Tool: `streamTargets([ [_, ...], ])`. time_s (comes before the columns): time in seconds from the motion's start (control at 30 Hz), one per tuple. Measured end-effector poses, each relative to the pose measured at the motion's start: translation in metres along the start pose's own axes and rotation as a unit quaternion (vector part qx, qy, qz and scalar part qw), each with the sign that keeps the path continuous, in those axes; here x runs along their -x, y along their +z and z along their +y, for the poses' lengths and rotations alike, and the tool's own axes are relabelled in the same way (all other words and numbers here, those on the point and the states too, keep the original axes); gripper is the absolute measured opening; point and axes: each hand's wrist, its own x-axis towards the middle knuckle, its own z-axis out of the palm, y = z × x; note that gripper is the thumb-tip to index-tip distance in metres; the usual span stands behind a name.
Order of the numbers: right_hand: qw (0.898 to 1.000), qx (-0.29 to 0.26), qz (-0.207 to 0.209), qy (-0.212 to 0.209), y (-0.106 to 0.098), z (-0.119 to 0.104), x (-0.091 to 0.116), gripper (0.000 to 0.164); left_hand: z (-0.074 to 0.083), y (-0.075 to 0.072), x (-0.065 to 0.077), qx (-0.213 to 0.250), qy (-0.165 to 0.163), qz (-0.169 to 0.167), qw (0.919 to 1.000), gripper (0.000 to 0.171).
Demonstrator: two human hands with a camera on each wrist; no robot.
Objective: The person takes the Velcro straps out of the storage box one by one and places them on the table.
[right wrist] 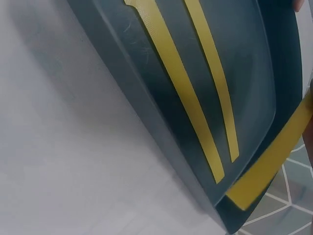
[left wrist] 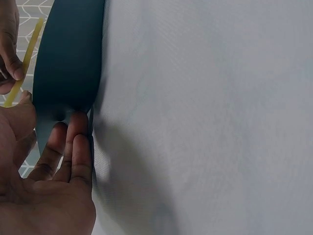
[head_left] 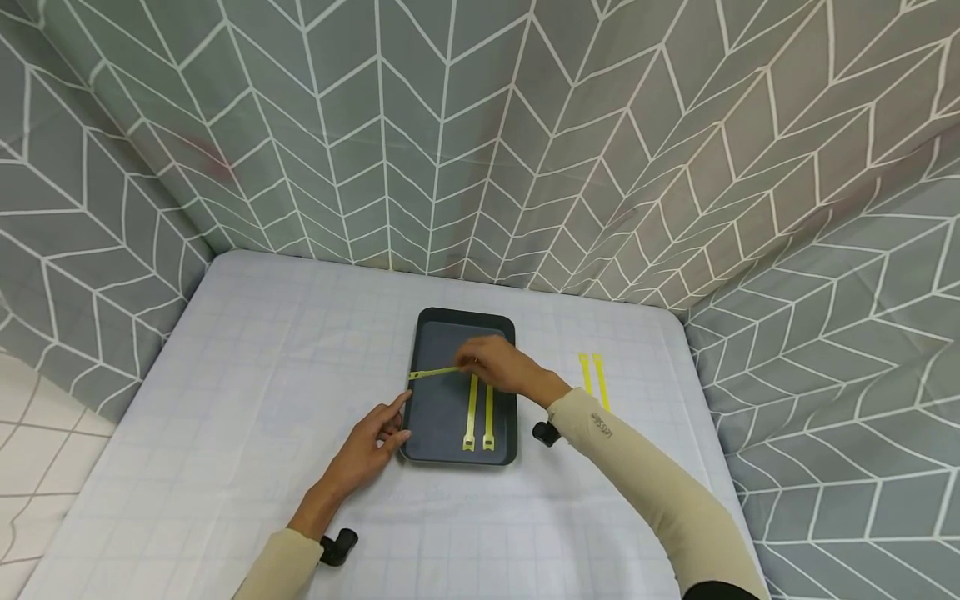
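My right hand [head_left: 495,362] pinches a yellow cable strap [head_left: 433,372] above the dark grey tray [head_left: 450,450]. The strap's slotted end points left, at the tray's left rim. Two more yellow straps, one a slotted strap [head_left: 471,412] and the other a parallel strap [head_left: 489,417], lie lengthwise in the tray. My left hand [head_left: 371,446] holds the tray's left side, thumb over the rim and several fingers [left wrist: 80,152] against the outer wall. In the right wrist view the held strap [right wrist: 269,159] slants across the tray's far end; the right fingertips are mostly cut off there.
To the tray's right, a pair of yellow straps [head_left: 601,379] lies on the white cloth-covered table [head_left: 300,333], partly behind the right forearm. Grey patterned curtains [head_left: 450,150] stand along the table's back and sides. A black wrist device [head_left: 339,547] is on each arm.
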Motion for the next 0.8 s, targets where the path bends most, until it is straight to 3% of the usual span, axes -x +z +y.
streamTargets([
  [0.17,0.996,-0.067,0.045,0.040,0.000,0.004,0.006,0.011,0.000,0.000,-0.001,-0.001,-0.003,0.001,1.0000,0.065],
  [0.4,0.980,-0.143,0.085,0.112,-0.001,0.010,0.015,0.006,0.000,0.001,-0.001,-0.002,-0.013,-0.002,0.9999,0.065],
  [0.8,0.953,-0.191,0.121,0.202,-0.005,0.020,0.039,0.008,-0.001,-0.001,0.000,-0.002,-0.003,-0.007,1.0000,0.065],
])
